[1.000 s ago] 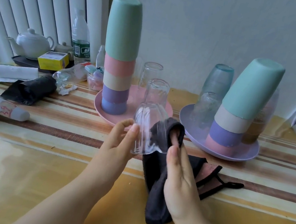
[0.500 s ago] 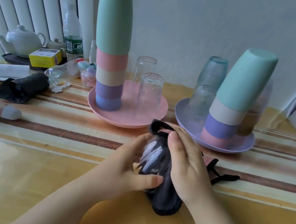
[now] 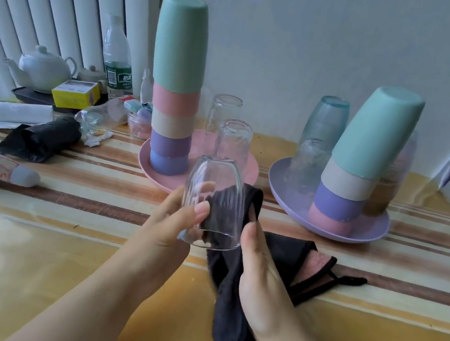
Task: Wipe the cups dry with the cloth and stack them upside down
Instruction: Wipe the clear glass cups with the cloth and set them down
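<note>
So right now the left hand (image 3: 171,221) has a clear glass cup (image 3: 214,204) held mouth-down just above the counter (image 3: 27,257), thumb and fingers curled round its left side. That grip is snug on the glass, not wide. The right hand (image 3: 258,267) is at about 3 o'clock of the cup with the dark cloth (image 3: 230,298) draped under it; fingers look fairly straight, pressing the cloth against the cup's right wall. Part of the cloth shows through the glass, and I can't tell for sure whether it's tucked inside or just behind.

The cup sits in front of the pink plate (image 3: 250,171), which carries a tall upside-down stack of coloured cups (image 3: 175,88) and two inverted glasses (image 3: 232,142). Over at 2 o'clock is a purple plate (image 3: 366,237) with a leaning stack (image 3: 363,162).

My take on doing this bit well: keep the left hand steady and turn the cup against the cloth instead of scrubbing, wet glass is slippery. Get cloth into the inside and round the rim, since it ends up mouth-down. When it's dry I'd put it over one of the glasses on the pink plate, lowered straight down, and stay clear of that leaning stack, looks like one bump would tip it.
</note>
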